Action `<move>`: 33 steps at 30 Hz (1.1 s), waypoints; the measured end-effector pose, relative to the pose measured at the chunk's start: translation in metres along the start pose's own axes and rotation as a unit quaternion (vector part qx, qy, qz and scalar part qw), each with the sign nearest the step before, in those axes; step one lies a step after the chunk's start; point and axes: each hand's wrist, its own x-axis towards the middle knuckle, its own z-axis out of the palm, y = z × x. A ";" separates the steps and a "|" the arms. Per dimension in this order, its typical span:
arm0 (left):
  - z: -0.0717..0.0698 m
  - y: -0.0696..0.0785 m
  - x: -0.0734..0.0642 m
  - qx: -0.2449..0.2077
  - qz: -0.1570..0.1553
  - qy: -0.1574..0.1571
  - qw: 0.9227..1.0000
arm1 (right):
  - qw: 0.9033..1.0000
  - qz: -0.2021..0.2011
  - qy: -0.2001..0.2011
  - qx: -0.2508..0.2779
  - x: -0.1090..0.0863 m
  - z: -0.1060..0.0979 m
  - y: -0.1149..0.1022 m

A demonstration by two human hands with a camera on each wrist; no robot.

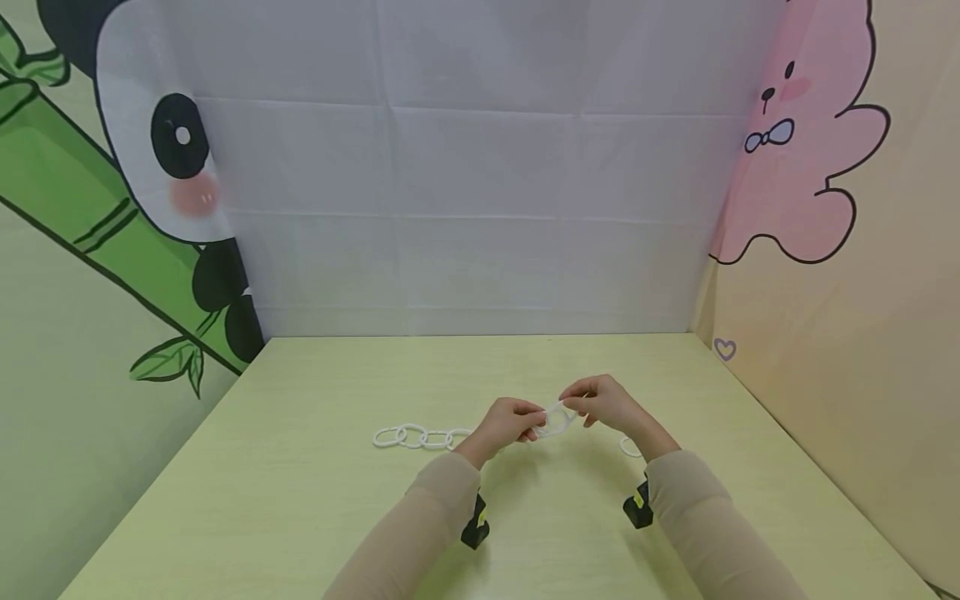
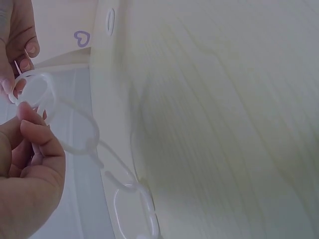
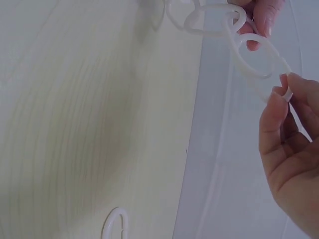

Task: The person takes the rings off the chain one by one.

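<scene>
Between the two hands stretches the end of a white plastic chain, held up over the table. My left hand (image 1: pixel 510 423) pinches a chain link near that end. With thumb and fingertips, my right hand (image 1: pixel 603 402) pinches the outermost white link (image 3: pixel 275 52), which overlaps the one beside it; whether they are hooked together I cannot tell. From the left hand the chain (image 1: pixel 402 437) runs down leftward and lies on the table in several oval links. Under the right forearm, a loose white link (image 1: pixel 630 455) lies apart, partly hidden by the arm.
The pale wood-look table (image 1: pixel 322 508) meets a white creased cloth (image 1: pixel 480 167) at its back edge. Printed side panels stand left and right, with a panda and bamboo (image 1: pixel 112 217) and a pink bear (image 1: pixel 810 183). Each wrist carries a small black device (image 1: pixel 638 507).
</scene>
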 end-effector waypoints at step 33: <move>0.012 0.011 0.020 0.010 0.001 -0.001 1.000 | 0.999 0.002 -0.038 -0.011 0.022 -0.019 0.011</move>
